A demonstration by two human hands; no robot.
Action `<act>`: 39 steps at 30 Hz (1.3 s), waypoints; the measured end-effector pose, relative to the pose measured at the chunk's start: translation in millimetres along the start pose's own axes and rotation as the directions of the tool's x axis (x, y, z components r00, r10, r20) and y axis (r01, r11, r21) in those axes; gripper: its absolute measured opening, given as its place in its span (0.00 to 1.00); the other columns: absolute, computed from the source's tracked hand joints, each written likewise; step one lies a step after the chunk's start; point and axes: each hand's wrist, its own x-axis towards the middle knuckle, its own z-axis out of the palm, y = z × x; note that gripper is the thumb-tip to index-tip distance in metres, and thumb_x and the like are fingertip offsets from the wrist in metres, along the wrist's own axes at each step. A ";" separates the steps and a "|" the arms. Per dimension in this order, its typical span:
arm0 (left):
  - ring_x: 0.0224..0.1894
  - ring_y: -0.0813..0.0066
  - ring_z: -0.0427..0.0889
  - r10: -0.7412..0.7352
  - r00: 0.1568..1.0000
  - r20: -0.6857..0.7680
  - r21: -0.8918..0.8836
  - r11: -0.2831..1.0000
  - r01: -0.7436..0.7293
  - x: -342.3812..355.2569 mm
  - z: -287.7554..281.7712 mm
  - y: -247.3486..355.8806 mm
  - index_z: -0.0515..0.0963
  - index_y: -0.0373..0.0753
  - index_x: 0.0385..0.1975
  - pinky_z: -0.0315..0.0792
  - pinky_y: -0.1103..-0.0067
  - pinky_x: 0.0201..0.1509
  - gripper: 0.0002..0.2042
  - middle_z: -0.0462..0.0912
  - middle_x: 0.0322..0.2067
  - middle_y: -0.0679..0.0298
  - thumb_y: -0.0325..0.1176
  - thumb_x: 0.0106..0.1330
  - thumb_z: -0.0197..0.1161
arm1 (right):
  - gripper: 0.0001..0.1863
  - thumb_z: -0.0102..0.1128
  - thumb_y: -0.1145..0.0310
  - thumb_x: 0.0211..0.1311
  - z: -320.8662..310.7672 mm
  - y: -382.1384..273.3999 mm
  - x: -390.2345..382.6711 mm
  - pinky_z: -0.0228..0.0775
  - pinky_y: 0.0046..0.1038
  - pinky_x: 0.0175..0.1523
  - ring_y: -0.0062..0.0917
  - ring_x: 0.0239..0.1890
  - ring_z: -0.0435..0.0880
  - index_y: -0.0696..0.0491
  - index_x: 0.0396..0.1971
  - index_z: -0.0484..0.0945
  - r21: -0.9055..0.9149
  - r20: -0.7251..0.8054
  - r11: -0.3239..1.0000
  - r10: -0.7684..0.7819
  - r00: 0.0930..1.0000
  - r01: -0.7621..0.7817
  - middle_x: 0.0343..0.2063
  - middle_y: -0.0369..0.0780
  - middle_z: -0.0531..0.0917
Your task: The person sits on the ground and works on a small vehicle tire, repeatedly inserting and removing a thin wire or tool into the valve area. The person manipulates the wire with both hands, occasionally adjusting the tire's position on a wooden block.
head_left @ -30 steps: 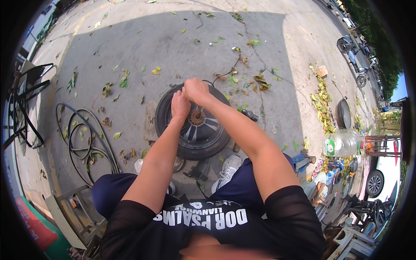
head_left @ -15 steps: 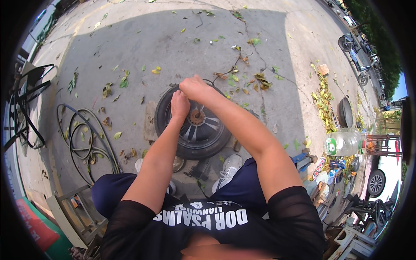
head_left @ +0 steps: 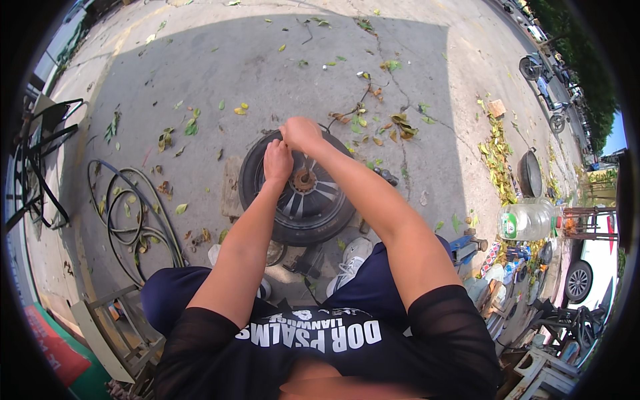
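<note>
Subject item: a wheel with a dark tyre (head_left: 313,235), lying on its side on the ground, hub (head_left: 304,179) facing up. The left hand (head_left: 277,162) and right hand (head_left: 302,135) are close together at the wheel's far edge, left of its hub. Fingers of both appear curled inward; whether they grip the tyre or some small part cannot be told, the contact being hidden.

Step in hand, in this inspector's judgement: close two-handed work at the tyre's edge. The next move would call for firm fingers at that spot and a wheel that does not shift.

Surface: grey concrete (head_left: 220,73), shaded around the wheel, sunlit well to its right, cracked beyond it, littered with leaves (head_left: 403,125). A wooden board (head_left: 231,180) shows at the wheel's left edge; whether it bears weight is not visible. A shoe (head_left: 351,262) stands just on the wheel's near side.

Surroundings: outdoors. Coiled hose (head_left: 135,230) left of the wheel; clear plastic bottle (head_left: 528,223) and dark pan (head_left: 531,175) well to its right; parked motorcycles (head_left: 551,100) farther out beyond the pan's side
</note>
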 end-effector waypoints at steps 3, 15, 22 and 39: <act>0.38 0.56 0.75 -0.008 1.000 -0.003 0.010 1.000 0.008 -0.8 -1.7 2.6 0.76 0.36 0.31 0.71 0.65 0.44 0.06 0.75 0.30 0.55 0.31 0.64 0.56 | 0.19 0.57 0.54 0.60 -3.8 1.5 -3.4 0.74 0.42 0.42 0.45 0.36 0.83 0.57 0.26 0.83 0.077 0.004 0.995 0.062 0.998 -0.062 0.29 0.50 0.84; 0.38 0.57 0.75 0.006 1.000 -0.023 -0.006 1.000 -0.007 -2.6 -8.4 6.6 0.78 0.38 0.33 0.71 0.66 0.43 0.06 0.75 0.30 0.57 0.31 0.63 0.56 | 0.08 0.69 0.67 0.40 -17.0 14.9 1.7 0.77 0.36 0.36 0.38 0.35 0.86 0.52 0.24 0.83 -0.346 0.056 0.788 -0.525 0.849 0.510 0.28 0.44 0.85; 0.40 0.59 0.75 -0.043 0.999 0.014 0.054 0.998 0.042 -1.2 -8.6 7.1 0.78 0.38 0.35 0.71 0.67 0.45 0.07 0.75 0.32 0.58 0.33 0.64 0.57 | 0.05 0.66 0.65 0.42 -22.0 6.2 -9.2 0.75 0.34 0.28 0.37 0.26 0.86 0.50 0.19 0.83 -0.376 -0.015 0.824 -0.463 0.886 0.424 0.20 0.44 0.84; 0.41 0.58 0.75 0.030 0.998 0.050 0.111 0.993 -0.036 -1.0 8.1 -8.1 0.76 0.37 0.36 0.70 0.67 0.45 0.07 0.76 0.33 0.57 0.29 0.61 0.52 | 0.09 0.58 0.63 0.52 1.9 5.4 -26.9 0.76 0.33 0.32 0.34 0.29 0.86 0.48 0.20 0.84 -0.317 -0.122 0.910 -0.319 0.940 0.268 0.23 0.43 0.85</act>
